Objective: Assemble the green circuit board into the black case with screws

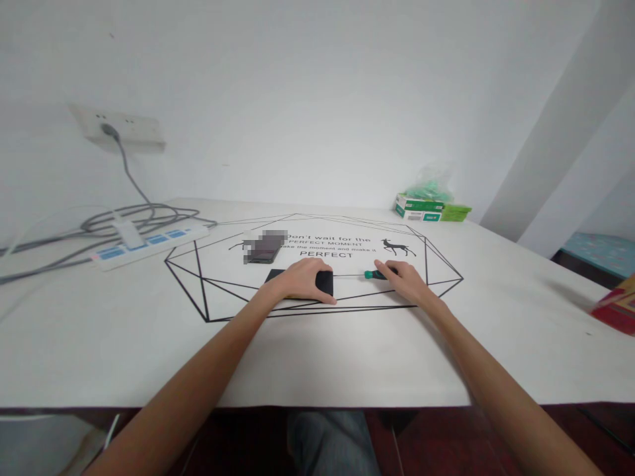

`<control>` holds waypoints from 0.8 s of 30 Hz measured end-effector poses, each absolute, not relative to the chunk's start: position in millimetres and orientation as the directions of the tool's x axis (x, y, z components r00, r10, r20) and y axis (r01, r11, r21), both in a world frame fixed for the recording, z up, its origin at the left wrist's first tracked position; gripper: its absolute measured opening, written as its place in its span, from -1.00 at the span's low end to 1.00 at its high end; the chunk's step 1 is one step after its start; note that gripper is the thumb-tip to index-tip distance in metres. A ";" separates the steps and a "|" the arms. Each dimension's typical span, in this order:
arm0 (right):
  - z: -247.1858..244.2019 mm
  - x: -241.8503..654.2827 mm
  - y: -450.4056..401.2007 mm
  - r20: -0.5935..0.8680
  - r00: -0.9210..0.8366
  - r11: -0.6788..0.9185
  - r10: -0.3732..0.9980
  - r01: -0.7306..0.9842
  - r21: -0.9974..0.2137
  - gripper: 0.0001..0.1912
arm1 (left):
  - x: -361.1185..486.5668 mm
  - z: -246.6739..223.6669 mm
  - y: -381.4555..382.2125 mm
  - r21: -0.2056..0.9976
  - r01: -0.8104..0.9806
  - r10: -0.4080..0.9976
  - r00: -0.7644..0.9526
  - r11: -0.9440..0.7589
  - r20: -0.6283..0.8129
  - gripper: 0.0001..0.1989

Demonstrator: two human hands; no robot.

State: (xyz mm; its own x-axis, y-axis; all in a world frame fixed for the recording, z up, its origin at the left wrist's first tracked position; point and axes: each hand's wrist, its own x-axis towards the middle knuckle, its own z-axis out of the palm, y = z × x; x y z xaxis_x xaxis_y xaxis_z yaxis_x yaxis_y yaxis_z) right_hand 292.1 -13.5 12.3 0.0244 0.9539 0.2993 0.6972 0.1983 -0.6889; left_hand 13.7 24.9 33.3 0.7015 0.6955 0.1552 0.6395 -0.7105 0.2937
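My left hand (303,279) is closed over a flat black rectangular object (325,283) that lies on the white table; its kind I cannot make out. Thumb and fingers grip it from the near and far edges, and the palm covers its middle. In my right hand (404,281) is a screwdriver (376,274) with a green and black handle. Its thin shaft points left, and the tip reaches the right edge of the black object, though whether it touches I cannot tell. Behind the left hand lies a dark phone (266,247), partly blurred out.
A white power strip (151,244) with coiled grey cables (143,215) lies at the left, below a wall socket (124,130). Green and white boxes (419,206) with a plastic bag (432,185) stand at the back right. A red box (618,307) sits at the right edge.
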 end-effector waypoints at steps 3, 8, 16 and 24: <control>13.7 291.9 -14.4 0.185 -0.008 0.160 0.983 0.547 -0.822 -0.49 | 13.4 31.9 25.8 0.294 0.640 0.696 0.701 -0.710 0.156 -0.21; 13.6 293.8 -12.7 0.275 0.004 0.187 0.961 0.725 -0.663 -0.43 | 13.2 31.9 25.9 0.295 0.640 0.697 0.700 -0.709 0.156 -0.21; 13.9 293.0 -12.6 0.322 -0.033 0.283 0.946 0.566 -0.775 -0.49 | 14.5 33.8 24.5 0.267 0.655 0.701 0.699 -0.707 0.141 -0.22; 14.9 291.7 -13.3 0.367 -0.028 0.278 0.930 0.709 -0.649 -0.45 | 14.4 34.4 24.2 0.260 0.656 0.699 0.703 -0.709 0.134 -0.21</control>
State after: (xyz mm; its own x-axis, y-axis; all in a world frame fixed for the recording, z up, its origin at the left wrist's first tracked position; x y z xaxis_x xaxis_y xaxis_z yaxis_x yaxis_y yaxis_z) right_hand 291.7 -13.3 14.9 -0.0280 0.9297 0.3672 0.7087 0.2776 -0.6487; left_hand 14.4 24.2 34.4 0.7026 0.6989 0.1339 0.6556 -0.7089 0.2600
